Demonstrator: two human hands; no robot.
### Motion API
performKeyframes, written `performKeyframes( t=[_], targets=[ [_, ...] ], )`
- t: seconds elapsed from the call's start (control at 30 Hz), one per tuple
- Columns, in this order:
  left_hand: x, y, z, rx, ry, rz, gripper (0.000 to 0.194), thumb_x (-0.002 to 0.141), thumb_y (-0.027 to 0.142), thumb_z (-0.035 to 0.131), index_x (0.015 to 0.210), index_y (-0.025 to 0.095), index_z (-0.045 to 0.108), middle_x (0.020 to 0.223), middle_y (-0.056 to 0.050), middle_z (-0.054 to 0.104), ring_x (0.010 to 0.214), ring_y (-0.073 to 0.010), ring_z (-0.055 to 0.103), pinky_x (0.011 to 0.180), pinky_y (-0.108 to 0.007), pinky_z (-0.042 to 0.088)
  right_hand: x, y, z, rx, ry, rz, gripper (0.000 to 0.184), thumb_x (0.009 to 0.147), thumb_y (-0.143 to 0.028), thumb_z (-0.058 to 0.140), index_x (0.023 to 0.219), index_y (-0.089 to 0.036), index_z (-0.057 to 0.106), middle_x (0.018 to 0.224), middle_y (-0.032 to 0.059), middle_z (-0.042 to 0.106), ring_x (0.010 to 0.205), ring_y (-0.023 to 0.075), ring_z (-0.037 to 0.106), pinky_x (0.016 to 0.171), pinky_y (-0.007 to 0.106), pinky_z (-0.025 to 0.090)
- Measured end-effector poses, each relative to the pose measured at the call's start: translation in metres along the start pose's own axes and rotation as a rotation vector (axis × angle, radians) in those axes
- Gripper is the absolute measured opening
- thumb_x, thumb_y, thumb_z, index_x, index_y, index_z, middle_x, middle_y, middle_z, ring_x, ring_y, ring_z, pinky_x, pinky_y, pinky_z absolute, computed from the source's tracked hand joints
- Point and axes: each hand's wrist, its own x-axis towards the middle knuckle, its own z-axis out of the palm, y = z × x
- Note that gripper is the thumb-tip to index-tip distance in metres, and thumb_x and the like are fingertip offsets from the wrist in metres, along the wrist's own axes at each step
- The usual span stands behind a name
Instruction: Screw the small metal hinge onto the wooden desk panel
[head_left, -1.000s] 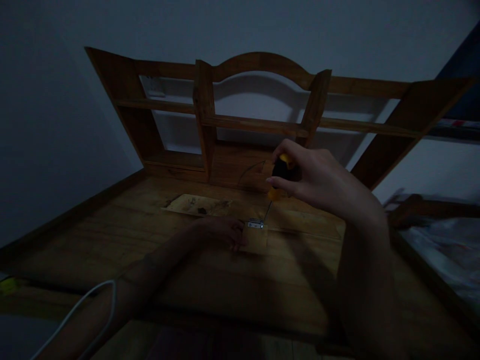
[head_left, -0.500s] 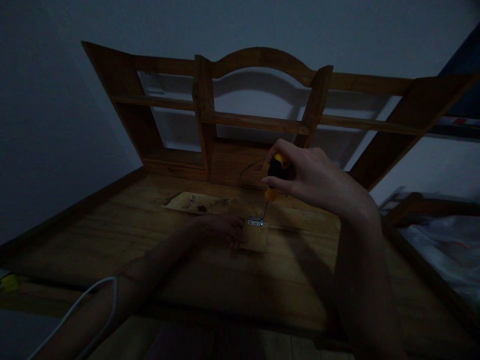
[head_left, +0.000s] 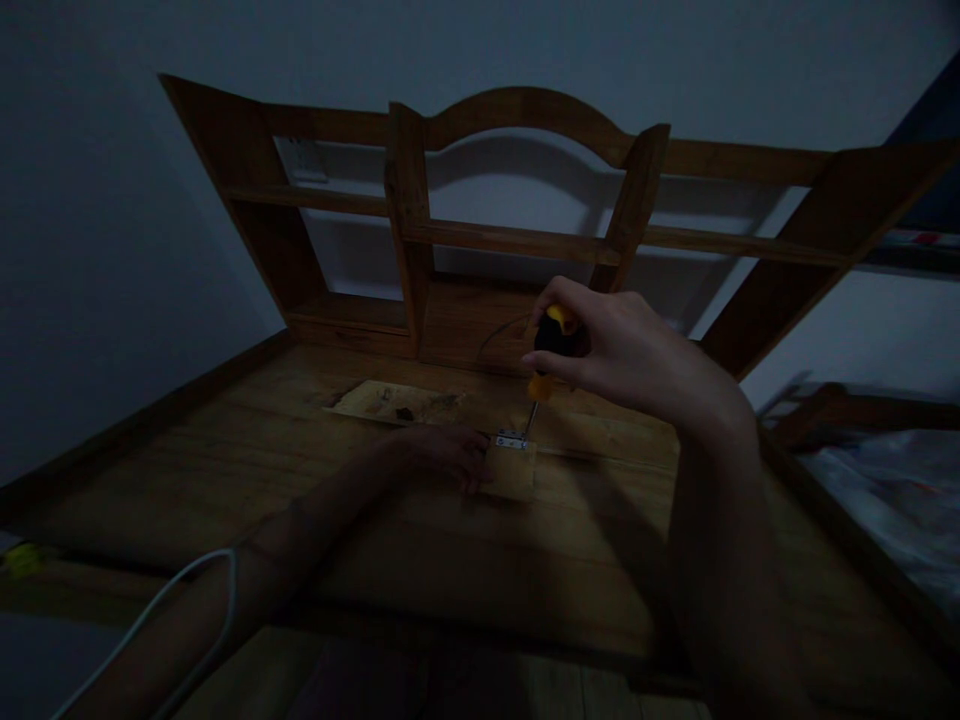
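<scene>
My right hand (head_left: 622,340) is closed around the yellow-and-black handle of a screwdriver (head_left: 541,386). The tool slants down, and its tip meets the right end of a small silver metal hinge (head_left: 512,440). That hinge lies at the back edge of a small, thin wooden board (head_left: 514,475) on the desk top. My left hand (head_left: 442,452) lies low at the board's left side, its curled fingers gripping or pressing that edge; shadow hides part of them. Any screw under the tip is too small to make out.
Behind the hands stands a wooden shelf unit (head_left: 510,240) on the wooden desk (head_left: 360,540). A pale, stained strip of wood (head_left: 397,402) lies left of the hinge. A white cord (head_left: 180,575) loops by my left forearm. Plastic-like bags (head_left: 892,500) are at the right.
Hardly anything differs. The view has shifted slightly, and both hands, the screwdriver and the hinge keep their places relative to each other.
</scene>
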Motion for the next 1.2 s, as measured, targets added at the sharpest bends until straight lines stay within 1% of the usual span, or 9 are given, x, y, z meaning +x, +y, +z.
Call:
performKeyframes(
  t=[0.1, 0.23, 0.37, 0.57, 0.73, 0.9, 1.03, 1.2],
  targets=[
    [0.0001, -0.001, -0.0006, -0.003, -0.005, 0.014, 0.043, 0.07, 0.045, 0.091, 0.091, 0.015, 0.069, 0.074, -0.003, 0.071, 0.064, -0.0142, 0.065, 0.061, -0.025, 0.05, -0.0008, 0.0008, -0.0026, 0.004, -0.008, 0.008, 0.033, 0.085, -0.042, 0.075, 0.112, -0.026, 0.063, 0.086, 0.0001, 0.07, 0.078, 0.0214, 0.066, 0.068, 0.03, 0.043],
    [-0.0002, -0.0027, -0.003, -0.013, -0.017, 0.017, 0.038, 0.073, 0.041, 0.09, 0.095, 0.015, 0.071, 0.077, -0.003, 0.072, 0.067, -0.0141, 0.067, 0.062, -0.024, 0.051, -0.0013, 0.0008, -0.0044, 0.018, -0.005, 0.013, 0.033, 0.085, -0.042, 0.075, 0.111, -0.027, 0.063, 0.086, -0.0005, 0.071, 0.077, 0.0214, 0.067, 0.067, 0.03, 0.044],
    [-0.0007, -0.0017, -0.0031, -0.019, -0.007, 0.007, 0.04, 0.072, 0.04, 0.091, 0.097, 0.015, 0.072, 0.08, -0.003, 0.073, 0.067, -0.0134, 0.068, 0.062, -0.023, 0.051, -0.001, -0.0003, -0.0043, 0.024, 0.007, 0.013, 0.033, 0.086, -0.042, 0.075, 0.113, -0.029, 0.063, 0.09, -0.0001, 0.072, 0.078, 0.0221, 0.068, 0.068, 0.031, 0.046],
    [-0.0011, -0.0018, -0.0014, -0.047, -0.011, 0.007, 0.041, 0.072, 0.04, 0.091, 0.096, 0.014, 0.071, 0.079, -0.002, 0.072, 0.066, -0.0139, 0.067, 0.062, -0.024, 0.051, -0.0003, -0.0017, -0.0037, 0.042, -0.003, 0.0, 0.029, 0.087, -0.04, 0.073, 0.112, -0.027, 0.063, 0.094, 0.0007, 0.073, 0.081, 0.0222, 0.068, 0.07, 0.032, 0.046],
    [0.0006, -0.0017, -0.0008, -0.015, -0.009, 0.014, 0.042, 0.07, 0.043, 0.091, 0.092, 0.014, 0.07, 0.076, -0.003, 0.072, 0.064, -0.0146, 0.066, 0.061, -0.025, 0.051, -0.0002, -0.0014, -0.003, 0.023, 0.005, 0.012, 0.033, 0.086, -0.039, 0.075, 0.115, -0.028, 0.063, 0.093, 0.0013, 0.073, 0.081, 0.0231, 0.067, 0.069, 0.033, 0.046],
    [0.0009, 0.0001, -0.0005, -0.007, -0.015, 0.016, 0.043, 0.068, 0.045, 0.092, 0.091, 0.016, 0.07, 0.074, -0.002, 0.072, 0.062, -0.0142, 0.066, 0.061, -0.025, 0.052, -0.0006, -0.0017, -0.0029, 0.025, -0.002, 0.011, 0.032, 0.087, -0.041, 0.073, 0.115, -0.028, 0.063, 0.094, 0.0014, 0.073, 0.083, 0.0234, 0.067, 0.07, 0.033, 0.046],
    [-0.0002, 0.0012, -0.0003, -0.014, -0.017, 0.004, 0.042, 0.07, 0.042, 0.092, 0.093, 0.015, 0.071, 0.077, -0.003, 0.072, 0.064, -0.0141, 0.066, 0.061, -0.024, 0.052, 0.0004, -0.0006, -0.0009, 0.021, 0.0, 0.013, 0.033, 0.086, -0.042, 0.074, 0.115, -0.029, 0.063, 0.093, 0.0013, 0.072, 0.084, 0.0242, 0.068, 0.07, 0.033, 0.046],
    [-0.0019, 0.0017, 0.0014, -0.033, -0.005, 0.013, 0.037, 0.073, 0.039, 0.09, 0.091, 0.013, 0.069, 0.076, -0.003, 0.072, 0.064, -0.0143, 0.065, 0.06, -0.025, 0.05, 0.0013, -0.0004, 0.0002, 0.015, 0.007, 0.011, 0.034, 0.086, -0.042, 0.075, 0.115, -0.027, 0.064, 0.089, 0.0015, 0.071, 0.08, 0.0234, 0.067, 0.069, 0.033, 0.046]
  ],
)
